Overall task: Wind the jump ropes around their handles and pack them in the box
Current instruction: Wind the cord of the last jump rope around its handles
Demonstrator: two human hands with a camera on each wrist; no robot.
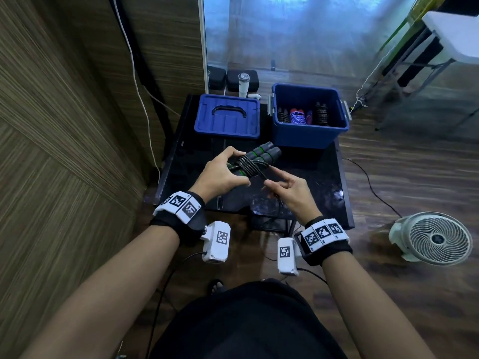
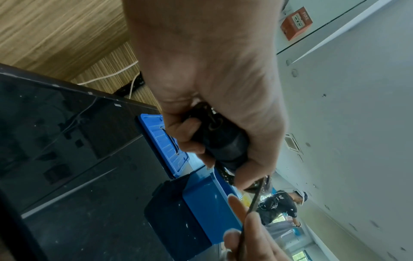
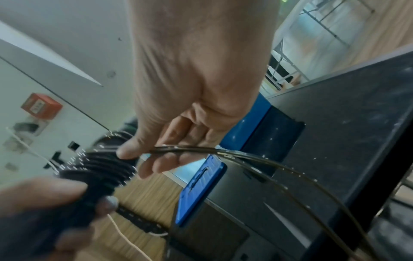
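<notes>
My left hand (image 1: 223, 172) grips a pair of grey handles with green rings (image 1: 261, 152), held side by side above the black table (image 1: 324, 177). Several turns of black rope (image 1: 250, 165) are wound round them. My right hand (image 1: 287, 187) pinches the loose rope (image 3: 234, 152) between thumb and fingers just right of the coil; the slack hangs down over the table's front edge. In the left wrist view my left hand (image 2: 214, 109) wraps the handles' dark ends (image 2: 225, 141). The open blue box (image 1: 309, 115) at the back right holds several wound ropes (image 1: 298, 116).
The box's blue lid (image 1: 228, 116) lies on the table at the back left. A white fan (image 1: 432, 238) stands on the wooden floor to the right. A wood-panelled wall with a white cable (image 1: 140, 94) runs along the left. A white folding table (image 1: 451, 35) stands far right.
</notes>
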